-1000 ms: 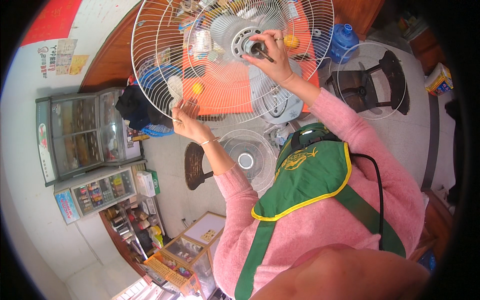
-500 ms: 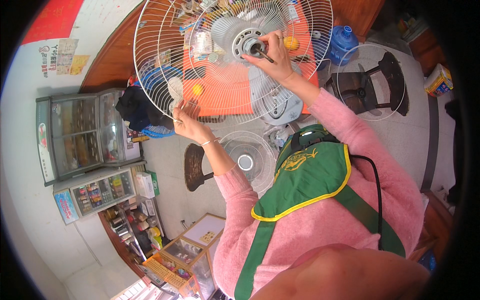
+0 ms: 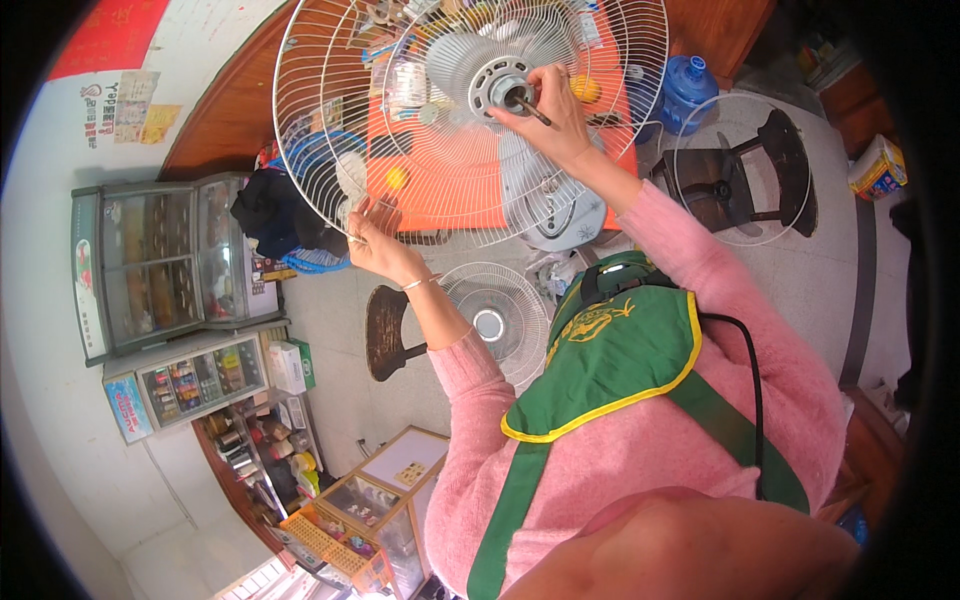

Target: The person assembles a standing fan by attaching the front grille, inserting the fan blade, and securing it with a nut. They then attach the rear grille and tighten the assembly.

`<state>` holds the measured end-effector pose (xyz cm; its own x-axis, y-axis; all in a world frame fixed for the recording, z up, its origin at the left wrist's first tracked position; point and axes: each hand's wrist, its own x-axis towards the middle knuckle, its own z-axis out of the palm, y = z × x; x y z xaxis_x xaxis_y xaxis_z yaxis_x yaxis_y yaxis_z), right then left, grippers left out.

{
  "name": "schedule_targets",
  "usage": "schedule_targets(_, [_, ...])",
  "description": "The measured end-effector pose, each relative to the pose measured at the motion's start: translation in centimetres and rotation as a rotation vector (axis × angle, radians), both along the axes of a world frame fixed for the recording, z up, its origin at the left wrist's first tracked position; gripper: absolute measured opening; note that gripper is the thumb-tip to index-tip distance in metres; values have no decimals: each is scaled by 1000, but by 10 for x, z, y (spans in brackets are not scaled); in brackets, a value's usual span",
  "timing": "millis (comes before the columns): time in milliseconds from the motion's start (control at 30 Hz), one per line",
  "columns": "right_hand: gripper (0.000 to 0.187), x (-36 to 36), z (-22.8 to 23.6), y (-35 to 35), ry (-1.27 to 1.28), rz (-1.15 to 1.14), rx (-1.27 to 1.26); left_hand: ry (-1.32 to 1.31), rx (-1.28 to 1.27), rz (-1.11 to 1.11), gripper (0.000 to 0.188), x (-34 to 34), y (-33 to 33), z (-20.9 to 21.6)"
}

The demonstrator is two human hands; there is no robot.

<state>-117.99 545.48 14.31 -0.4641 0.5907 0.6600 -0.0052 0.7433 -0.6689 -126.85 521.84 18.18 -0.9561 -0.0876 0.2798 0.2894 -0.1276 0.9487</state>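
A large round wire fan guard [image 3: 330, 150] stands before me, its slotted hub at the centre. My right hand [image 3: 555, 120] has thumb and fingers closed round a grey collar [image 3: 511, 93] at the hub, and a thin metal shaft [image 3: 533, 111] pokes out of it past the fingers. My left hand [image 3: 385, 245] is closed on the guard's lower left rim. Through the wires show pale grey blade-like shapes [image 3: 460, 62] and a light grey fan base [image 3: 560, 215] with a dark emblem. What lies under my right fingers is partly hidden.
Behind the guard is an orange-topped table [image 3: 440, 205] with packets and yellow fruit. A second wire guard [image 3: 525, 300] lies low by a dark stool [image 3: 388, 330]. At right stand a blue water bottle [image 3: 685, 90] and a dark chair [image 3: 785, 165] inside a thin white hoop.
The guard and its hub have shifted slightly to the right in view. Both hands keep their places on the collar and the rim.
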Motion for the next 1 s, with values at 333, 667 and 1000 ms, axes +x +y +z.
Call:
schedule_targets(333, [67,19,-2,-6,43,75,-7,10,-17,3,39,2,0,2])
schedule_targets(667, [35,44,-15,-12,-44,112,-437,-19,-9,-3,39,5,1,4])
schedule_targets(1000, [47,52,-24,-5,-160,121,-237,4,-17,0,39,6,1,7])
